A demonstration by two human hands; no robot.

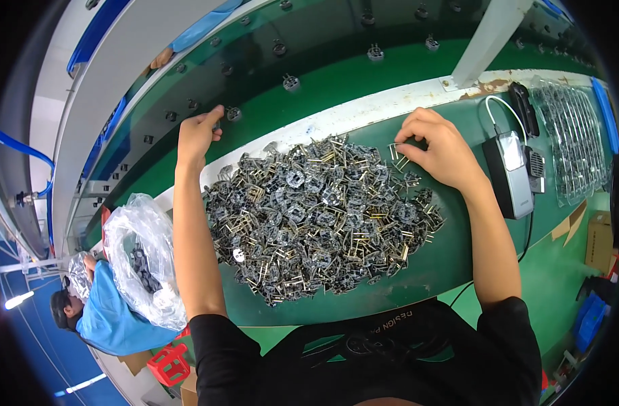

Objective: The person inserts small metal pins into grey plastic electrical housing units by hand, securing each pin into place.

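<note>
L hand (197, 142) is extending fwd from a near-straight arm, hovering at the green strip (336, 101), fingertips bunched just beside a small round pc (233, 114); can't tell if it's gripping anything. R hand (443, 150) is bending in from a raised forearm, thumb + index pinching a small pronged pc (393, 151) at the R edge of the pile (316, 216), which is lying on the green surface (451, 260). Clear bag (117, 233), far L, is holding dark pcs (141, 267). Clear tray (572, 145) is sitting far R, contents unclear.
</note>
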